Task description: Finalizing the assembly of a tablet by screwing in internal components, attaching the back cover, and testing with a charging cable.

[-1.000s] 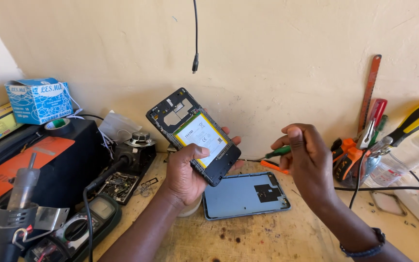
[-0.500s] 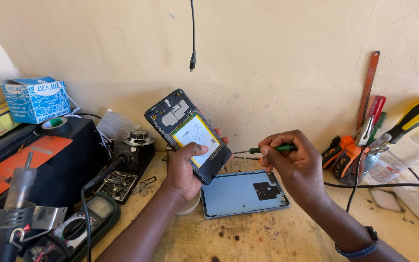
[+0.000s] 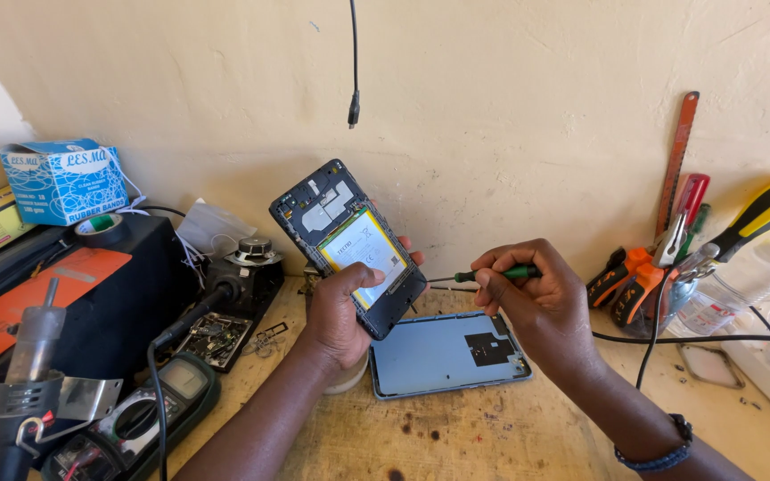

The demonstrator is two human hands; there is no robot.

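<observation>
Item: opened phone [image 3: 349, 245], back removed, battery with a white and yellow label showing. We hold it in our left hand [image 3: 342, 307], fingers wrapped round its lower end, tilted above the middle of the workbench [image 3: 528, 436].

Item: green-handled screwdriver [image 3: 492, 274], pinched in our right hand [image 3: 541, 298], tip pointing toward the phone's right edge but apart from it.

Item: blue back cover [image 3: 438, 356], flat on the workbench, inner face up, a black square patch near its right end, just below both hands.

Item: blue rectangular carton [image 3: 62, 181] with white lettering, far left corner, atop a black case [image 3: 91, 294]; a flat orange label [image 3: 24, 298] lies on that case.

Item: multimeter [image 3: 149, 410], near left edge.

Item: orange-handled pliers [image 3: 630, 281], against the wall, right side.
</observation>
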